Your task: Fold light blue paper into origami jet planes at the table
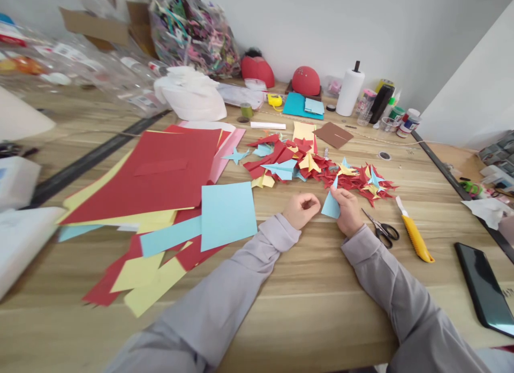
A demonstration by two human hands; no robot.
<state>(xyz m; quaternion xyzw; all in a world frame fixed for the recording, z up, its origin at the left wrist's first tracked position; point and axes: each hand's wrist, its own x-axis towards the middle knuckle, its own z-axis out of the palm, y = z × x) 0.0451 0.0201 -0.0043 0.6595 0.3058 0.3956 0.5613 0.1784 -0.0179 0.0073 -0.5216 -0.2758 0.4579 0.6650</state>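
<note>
My right hand point(348, 209) pinches a folded piece of light blue paper point(331, 207), its narrow point turned up. Just left of it, my left hand point(302, 209) is closed, fingertips curled to the thumb, with no paper showing in it and a small gap to the blue piece. Beyond both hands lies a heap of folded red, yellow and blue paper shapes point(281, 161), some like small planes. A second cluster of pointed folded paper stars point(373, 183) sits further right. A square light blue sheet point(228, 215) rests to the left of my left forearm.
Large red sheets point(172, 158) and yellow strips point(155, 284) are stacked at left. Black-handled scissors point(383, 231), a yellow utility knife point(417, 239) and a black phone point(484, 287) lie at right. Bottles point(350, 91) and a bag of scraps point(195, 35) stand along the wall.
</note>
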